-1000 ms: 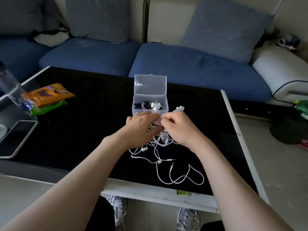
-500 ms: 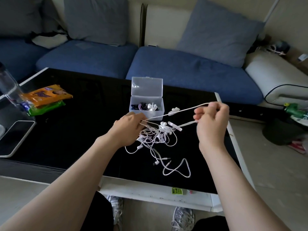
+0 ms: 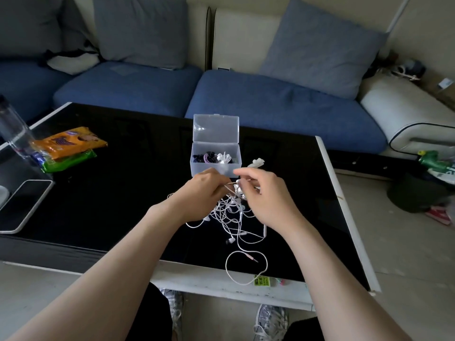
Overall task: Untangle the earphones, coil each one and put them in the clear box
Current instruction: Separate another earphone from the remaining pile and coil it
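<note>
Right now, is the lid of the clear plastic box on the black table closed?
No, the hinged lid of the clear plastic box stands upright and open, and coiled earphones show inside.

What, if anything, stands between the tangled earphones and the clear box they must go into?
Nothing visible does. The box sits just behind the earphones with its lid raised; the left hand and right hand hold them.
</note>
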